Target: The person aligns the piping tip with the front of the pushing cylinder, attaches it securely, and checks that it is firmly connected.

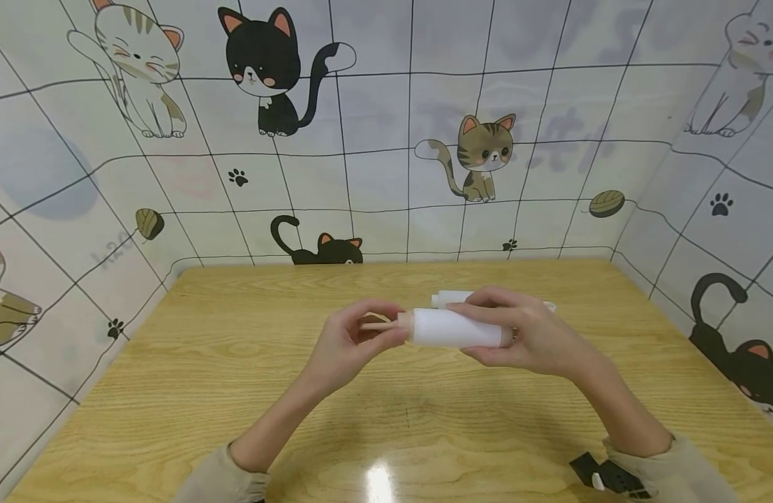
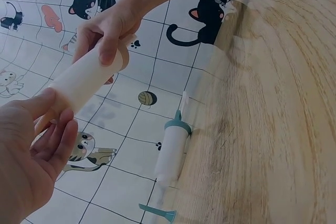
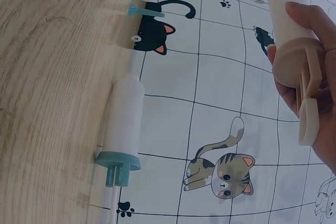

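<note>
A white tube (image 1: 449, 328) with beige end pieces is held level above the table between both hands. My left hand (image 1: 355, 339) pinches its narrower beige end, from which a thin beige stick (image 1: 376, 325) points left. My right hand (image 1: 524, 332) grips the white body near the other end, partly covering it. In the right wrist view, a beige flange (image 3: 291, 64) with a prong-like stem and a pale loop (image 3: 308, 124) closes that end. Behind it lies a second white tube (image 1: 452, 299), which has a teal flanged cap (image 2: 178, 125) and a pale rod.
A small teal piece (image 2: 157, 212) with a flared end lies near the second tube. The wooden table (image 1: 235, 377) meets a cat-patterned wall covering (image 1: 386, 175) at the back and sides. Black strapping (image 1: 612, 475) shows beside the right sleeve.
</note>
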The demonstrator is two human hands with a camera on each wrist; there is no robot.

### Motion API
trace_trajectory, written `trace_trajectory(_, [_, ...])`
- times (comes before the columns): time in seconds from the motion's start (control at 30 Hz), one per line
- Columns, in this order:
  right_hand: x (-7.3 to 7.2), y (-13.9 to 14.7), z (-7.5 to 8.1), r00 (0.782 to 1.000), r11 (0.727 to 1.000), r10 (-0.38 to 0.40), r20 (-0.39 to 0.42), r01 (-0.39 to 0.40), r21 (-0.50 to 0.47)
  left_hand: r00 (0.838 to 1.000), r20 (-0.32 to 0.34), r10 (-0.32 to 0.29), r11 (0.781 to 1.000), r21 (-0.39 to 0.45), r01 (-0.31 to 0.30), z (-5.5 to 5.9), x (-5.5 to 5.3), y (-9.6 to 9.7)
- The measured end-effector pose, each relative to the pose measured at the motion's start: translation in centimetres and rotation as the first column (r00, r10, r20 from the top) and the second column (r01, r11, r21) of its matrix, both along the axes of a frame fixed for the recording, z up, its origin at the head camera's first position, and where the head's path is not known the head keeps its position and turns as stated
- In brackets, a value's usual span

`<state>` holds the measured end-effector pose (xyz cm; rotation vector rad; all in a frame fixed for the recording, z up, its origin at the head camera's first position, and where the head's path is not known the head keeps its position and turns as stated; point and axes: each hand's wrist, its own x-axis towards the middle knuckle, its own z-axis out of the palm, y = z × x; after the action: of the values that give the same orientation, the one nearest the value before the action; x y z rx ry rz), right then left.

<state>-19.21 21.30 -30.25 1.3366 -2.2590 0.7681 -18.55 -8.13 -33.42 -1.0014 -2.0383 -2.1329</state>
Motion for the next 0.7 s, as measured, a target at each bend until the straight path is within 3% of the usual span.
trace_trajectory(0.23, [-0.11,0.02,-0.16,1.0,1.0,-0.005,0.02,0.005,0.005,0.997,-0.076,0.024,0.999,-0.033,-0.027,-0.07,-0.06,0.06])
trace_trajectory(0.7, [-0.22,0.02,-0.31,1.0,1.0,-0.01,0.003,0.01,-0.003,0.999,-0.025,0.039,0.999,0.003,-0.039,-0.18,0.05,0.17])
